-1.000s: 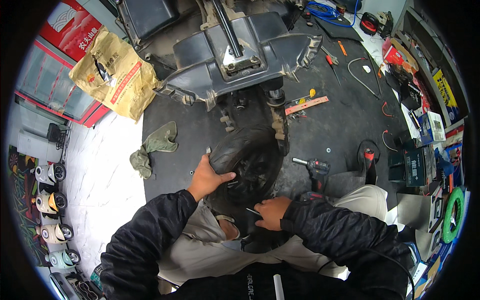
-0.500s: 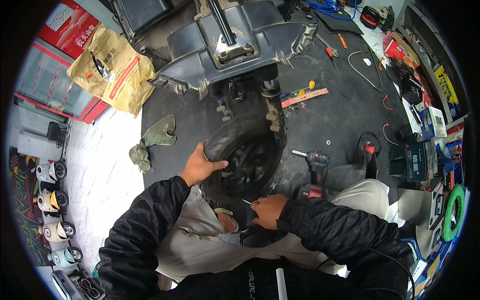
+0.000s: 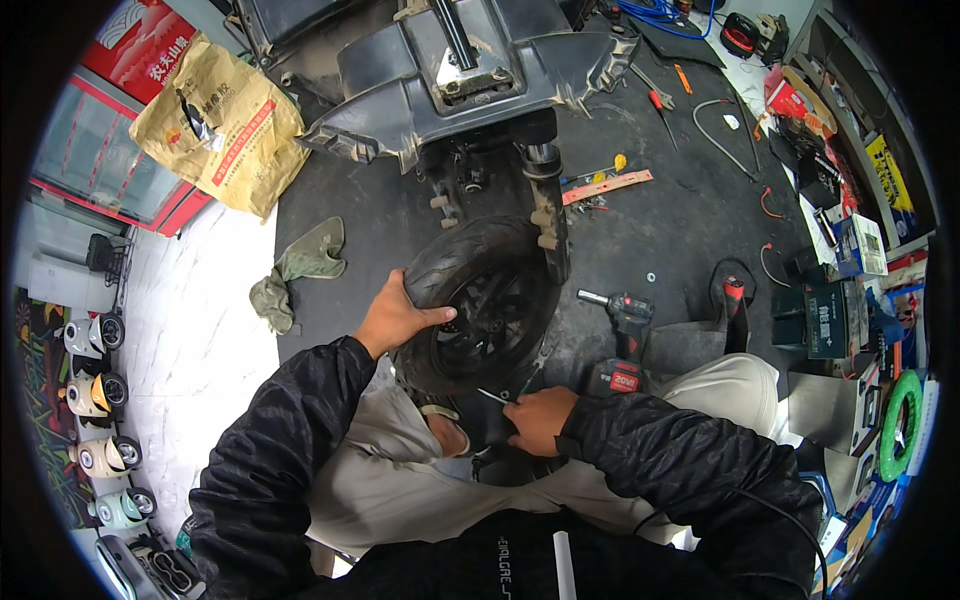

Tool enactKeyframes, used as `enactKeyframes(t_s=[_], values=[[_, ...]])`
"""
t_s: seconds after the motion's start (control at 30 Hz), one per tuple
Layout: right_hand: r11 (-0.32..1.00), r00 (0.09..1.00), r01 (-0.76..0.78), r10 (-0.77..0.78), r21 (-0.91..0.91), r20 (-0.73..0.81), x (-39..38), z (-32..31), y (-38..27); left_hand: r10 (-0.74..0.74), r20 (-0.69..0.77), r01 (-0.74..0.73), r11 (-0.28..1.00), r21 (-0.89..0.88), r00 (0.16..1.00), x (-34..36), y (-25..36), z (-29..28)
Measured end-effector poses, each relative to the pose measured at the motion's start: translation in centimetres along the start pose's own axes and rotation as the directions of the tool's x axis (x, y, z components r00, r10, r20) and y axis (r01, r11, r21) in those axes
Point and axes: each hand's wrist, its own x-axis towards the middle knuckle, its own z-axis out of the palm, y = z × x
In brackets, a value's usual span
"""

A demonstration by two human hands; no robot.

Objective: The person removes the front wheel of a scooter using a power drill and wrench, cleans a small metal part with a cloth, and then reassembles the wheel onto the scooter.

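Observation:
A black wheel with its tyre (image 3: pixel 430 358) stands tilted between my legs, beneath the front fork (image 3: pixel 545 205) of a scooter. My left hand (image 3: pixel 398 318) grips its left side, thumb over the sidewall toward the spokes and fingers out of sight behind the tread. By the wheel's lower right edge, my right hand (image 3: pixel 540 420) is closed around a thin metal rod (image 3: pixel 492 396), whose bare end points up and left toward the tyre. The rest of the rod is hidden in the fist. I cannot tell whether its tip touches the rubber.
An impact wrench (image 3: pixel 626 335) lies right of the wheel on the dark mat. Farther off are a pink strip (image 3: pixel 608 187), a red-handled screwdriver (image 3: pixel 660 112) and a grey hose (image 3: pixel 718 140). At left lie a green cloth (image 3: pixel 310 255) and a yellow-brown sack (image 3: pixel 225 130).
The rod shows a little more of its length beyond my right fist. My left hand keeps its hold on the wheel. The whole view has shifted slightly.

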Motion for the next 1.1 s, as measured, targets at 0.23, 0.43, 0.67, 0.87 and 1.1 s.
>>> enactKeyframes(t_s=[0.23,0.43,0.67,0.87,1.1], values=[[1.000,1.000,0.011,-0.011,0.008,0.007,0.1,-0.1,-0.1,-0.078,0.095,0.080,0.997,-0.012,0.992,0.7,-0.2,-0.7],[1.000,1.000,0.020,-0.020,-0.006,0.001,0.2,0.0,-0.1,-0.120,0.057,0.122,0.992,-0.029,0.991,0.8,-0.5,-0.2],[0.999,0.999,0.033,-0.033,0.010,-0.001,0.3,0.0,-0.1,-0.083,0.007,0.082,0.992,0.095,0.997,0.1,0.4,-0.3],[1.000,1.000,0.004,-0.004,0.003,0.013,0.2,-0.1,-0.2,-0.028,0.023,0.026,0.998,0.058,0.999,0.1,0.3,-0.3],[0.995,0.995,-0.094,0.091,0.046,0.047,0.7,-1.5,2.1,0.024,0.011,-0.024,0.998,0.052,1.000,0.0,0.1,-0.1]])
